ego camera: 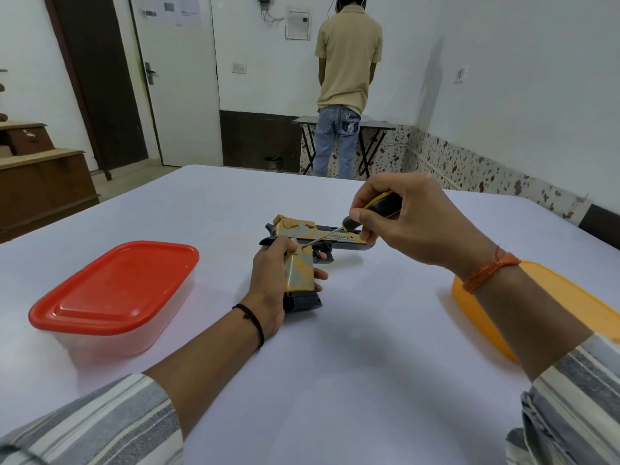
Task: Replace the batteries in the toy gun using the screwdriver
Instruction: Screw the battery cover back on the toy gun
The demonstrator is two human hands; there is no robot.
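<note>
A clear plastic container with a red lid (112, 290) sits on the left of the white-covered table (335, 380), and an orange plastic container (570, 307) lies at its right edge. Beyond, a person in a beige shirt and jeans (345, 88) stands facing a dark folding table (375, 124) by the wall. Wooden cabinets (40, 182) stand at left beside a dark brown door (100, 78).

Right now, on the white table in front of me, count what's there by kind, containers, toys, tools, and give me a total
Lidded containers: 2, the red-lidded container and the orange container
Toys: 1, the toy gun, held by the left hand
Tools: 1, the screwdriver, held by the right hand
Total: 4
</note>
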